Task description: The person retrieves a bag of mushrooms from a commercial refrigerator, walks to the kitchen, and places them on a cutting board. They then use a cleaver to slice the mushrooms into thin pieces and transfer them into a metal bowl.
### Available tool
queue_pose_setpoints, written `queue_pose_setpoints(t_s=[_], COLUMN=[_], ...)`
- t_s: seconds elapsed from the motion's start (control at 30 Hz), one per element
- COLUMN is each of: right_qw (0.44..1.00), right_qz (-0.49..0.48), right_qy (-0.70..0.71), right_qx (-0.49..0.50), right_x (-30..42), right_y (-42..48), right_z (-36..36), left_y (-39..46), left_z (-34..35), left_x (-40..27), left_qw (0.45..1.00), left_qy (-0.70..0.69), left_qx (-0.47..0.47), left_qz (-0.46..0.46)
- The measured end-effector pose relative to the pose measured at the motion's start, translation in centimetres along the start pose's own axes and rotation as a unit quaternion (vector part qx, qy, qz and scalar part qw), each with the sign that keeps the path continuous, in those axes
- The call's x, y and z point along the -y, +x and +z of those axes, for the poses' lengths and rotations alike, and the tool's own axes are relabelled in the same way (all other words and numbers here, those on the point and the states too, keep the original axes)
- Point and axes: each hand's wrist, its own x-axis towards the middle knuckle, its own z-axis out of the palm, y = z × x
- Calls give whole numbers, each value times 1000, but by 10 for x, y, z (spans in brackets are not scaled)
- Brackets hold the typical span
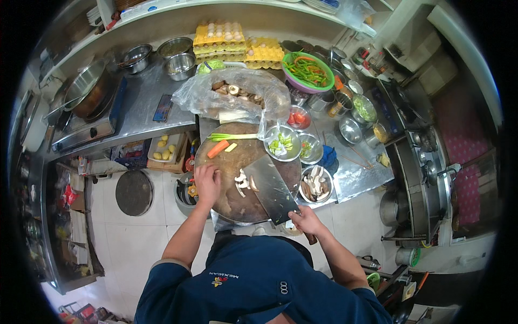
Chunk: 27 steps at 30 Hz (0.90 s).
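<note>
My right hand (306, 220) grips the wooden handle of a cleaver (270, 188), whose wide blade lies low over the right part of a round wooden chopping block (230, 202). Sliced mushroom pieces (242, 183) rest left of the blade, one against it. My left hand (208, 182) is at the block's left edge, fingers curled; whether it holds something small I cannot tell. Behind it lie a carrot piece (218, 149), a small yellowish piece (230, 147) and a green onion stalk (234, 137). A metal bowl of sliced mushrooms (315, 184) stands to the right of the block.
A plastic bag of whole mushrooms (238, 95) lies behind the block. Bowls of cut green vegetables (282, 144) and tomatoes (298, 118) stand at the back right, beyond them a colander of peppers (306, 72). Egg trays (218, 40) line the wall. A phone (162, 108) lies left.
</note>
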Motion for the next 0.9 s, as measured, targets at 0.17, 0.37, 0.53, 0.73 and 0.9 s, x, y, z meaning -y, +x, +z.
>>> queue_pose_setpoints(t_s=[0.17, 0.37, 0.53, 0.73, 0.9], right_qw=[973, 948, 949, 970, 947], right_qz=[92, 111, 109, 65, 85], right_qy=[208, 298, 292, 221, 305], right_qx=[46, 28, 44, 72, -56], right_x=[-51, -99, -89, -56, -43], right_y=[-1, -9, -9, 12, -42], right_z=[-9, -9, 6, 43, -1], left_y=[-6, -27, -40, -40, -16], left_z=[39, 80, 77, 98, 154], left_x=[-65, -71, -101, -115, -189], left_qw=[990, 958, 964, 979, 949], left_qy=[-73, -71, -71, -74, -187], left_qx=[107, 250, 213, 129, 149], left_qz=[59, 118, 139, 142, 208])
